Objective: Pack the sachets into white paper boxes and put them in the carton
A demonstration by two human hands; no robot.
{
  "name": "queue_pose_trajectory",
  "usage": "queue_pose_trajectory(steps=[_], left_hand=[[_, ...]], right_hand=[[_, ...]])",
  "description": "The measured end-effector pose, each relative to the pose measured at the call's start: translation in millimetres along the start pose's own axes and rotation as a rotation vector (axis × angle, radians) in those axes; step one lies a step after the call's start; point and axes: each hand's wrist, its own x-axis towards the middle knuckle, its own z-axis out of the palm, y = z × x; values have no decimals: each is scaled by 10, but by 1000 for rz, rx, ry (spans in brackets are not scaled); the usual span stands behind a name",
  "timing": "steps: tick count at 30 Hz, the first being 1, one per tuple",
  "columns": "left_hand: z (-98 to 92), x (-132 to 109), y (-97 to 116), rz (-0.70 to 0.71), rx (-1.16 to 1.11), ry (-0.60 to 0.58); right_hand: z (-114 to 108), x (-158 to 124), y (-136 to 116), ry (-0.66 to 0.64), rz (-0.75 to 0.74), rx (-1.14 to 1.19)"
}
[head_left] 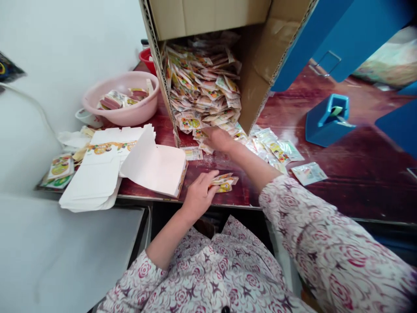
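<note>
Small printed plastic sachets (205, 87) fill the cardboard carton (260, 74), which lies with its mouth toward me. At that mouth my right hand (219, 138) reaches in from the right, fingers bent down and closed on a sachet (206, 148); the fingertips are partly hidden. Close to the table's front edge, my left hand (200, 193) is closed around one end of a small stack of sachets (226, 182), which rests on the tabletop. To its left lies a white folding box (156, 169) with its lid flap raised.
Flattened white boxes (94, 174) overhang the front edge at left. Behind them stands a pink basin (120, 108) with packets inside, beside a white cup (87, 117). Loose sachets (276, 150) spread rightward from the carton. A blue container (325, 124) stands on the dark red table (352, 178).
</note>
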Motion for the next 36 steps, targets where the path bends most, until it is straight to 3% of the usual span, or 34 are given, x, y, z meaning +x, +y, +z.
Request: queue_pose_trajectory(steps=[2,5,8,10,13,15,17,21,23,27,30,34,36], left_hand=[[-4,6,3,-91,-4,14],[-7,20,-15,-130,-45,-22],[-15,25,-13,-102,-36,-3],[-20,25,5,-56,23,29],[-19,24,21,3,75,37],[-10,22,12,6,33,14],[1,16,-6,-5,-28,-19],[4,-5,-9,8,-25,-31],[-11,-6,12,-9,0,-35],[-46,23,41,-214,-14,-51],[-51,41,30,-246,-28,-80],[-30,27,18,-94,42,-10],[-20,18,20,-1,128,55]], right_hand=[[25,126,-40,-26,90,-50],[-31,87,-44,22,184,-61],[-140,-210,-11,95,139,-24],[-197,-509,-13,77,55,27],[-240,-924,-57,-139,-136,143],[-250,-1043,-71,-329,-250,257],[-248,-980,-49,-337,-227,329],[-192,-499,40,-66,-119,220],[-155,-258,50,-129,-161,92],[-159,-31,-8,-221,-145,-164],[-218,-109,-44,-189,-122,-199],[-255,-515,-76,-112,-101,64],[-261,-773,-106,-152,-127,161]])
